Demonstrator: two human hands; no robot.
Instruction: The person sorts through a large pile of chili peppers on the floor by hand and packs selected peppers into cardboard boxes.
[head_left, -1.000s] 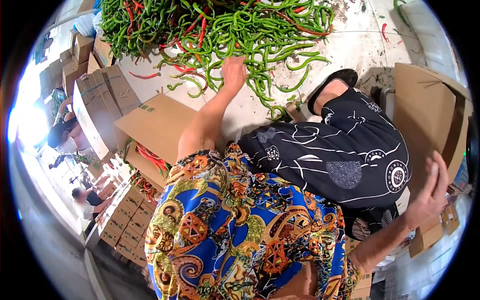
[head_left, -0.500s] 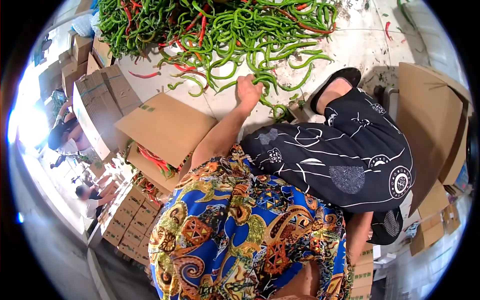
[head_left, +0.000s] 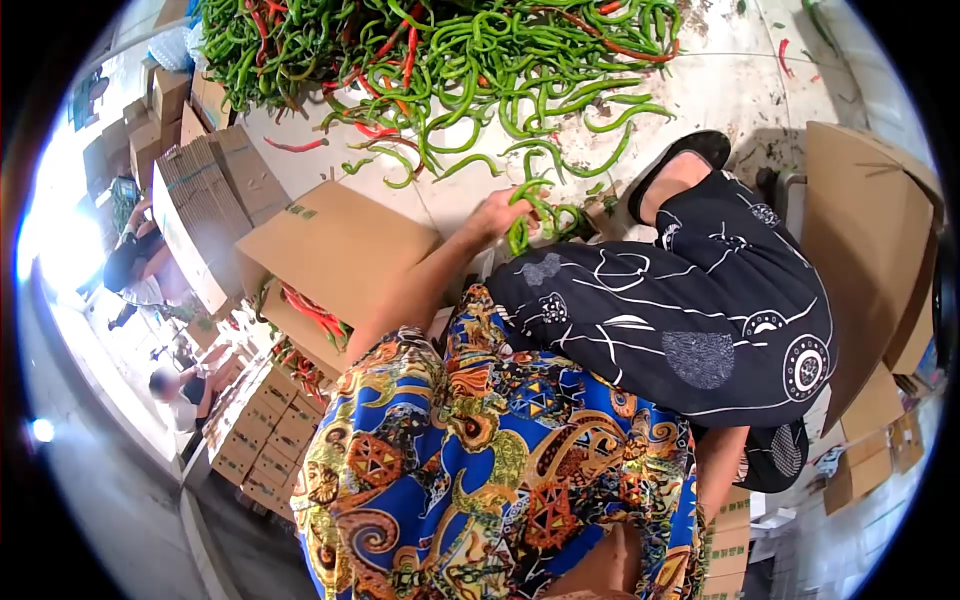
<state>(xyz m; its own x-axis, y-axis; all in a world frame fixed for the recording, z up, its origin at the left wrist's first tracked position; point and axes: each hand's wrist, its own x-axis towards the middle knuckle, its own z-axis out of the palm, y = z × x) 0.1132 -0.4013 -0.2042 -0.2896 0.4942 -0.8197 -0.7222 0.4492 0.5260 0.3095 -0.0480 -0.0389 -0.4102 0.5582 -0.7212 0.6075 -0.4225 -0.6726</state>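
Observation:
My left hand (head_left: 497, 214) is closed around green chili peppers (head_left: 519, 234), whose curved ends stick out past the fingers. It is in front of my bent leg, just short of the loose edge of a big pile of green chili peppers (head_left: 480, 60) on the floor. A few more green chili peppers (head_left: 568, 222) lie close to its fingertips. My right forearm (head_left: 720, 462) runs down beside my thigh, and the leg hides the right hand.
An open cardboard box (head_left: 330, 245) with red peppers (head_left: 318, 315) inside stands by my left arm. Flattened cartons (head_left: 205, 190) lean beyond it. A tall open box (head_left: 865, 260) is on my right. Stacked boxes (head_left: 255, 430) and two other people are at the far left.
My left hand has drawn back from the pile's edge toward my body, bringing green chili peppers with it. The view has shifted slightly.

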